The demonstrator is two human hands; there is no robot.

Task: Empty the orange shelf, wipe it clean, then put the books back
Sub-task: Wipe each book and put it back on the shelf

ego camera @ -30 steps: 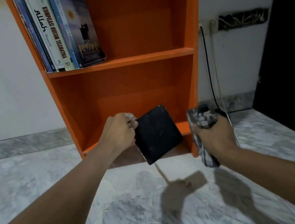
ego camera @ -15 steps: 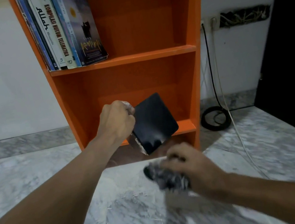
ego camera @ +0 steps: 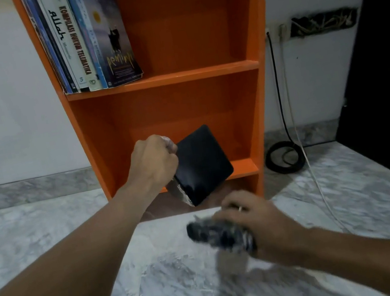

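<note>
An orange shelf [ego camera: 262,99] stands against the white wall. Several books [ego camera: 89,41] lean at the left of its upper board. My left hand [ego camera: 153,161] grips a black book [ego camera: 202,164] by one edge, tilted, in front of the bare lower compartment. My right hand [ego camera: 256,220] is lower, down by the marble floor, and holds a bunched dark checked cloth [ego camera: 219,233]. The cloth is blurred.
Grey-white marble floor [ego camera: 48,239] spreads around the shelf. A coiled black cable [ego camera: 284,158] lies right of the shelf, with cords running up to wall sockets [ego camera: 277,30]. A dark door or cabinet [ego camera: 386,88] fills the far right.
My right hand dropped with the cloth from beside the shelf down to the floor. My left hand raised the black book slightly toward the lower compartment.
</note>
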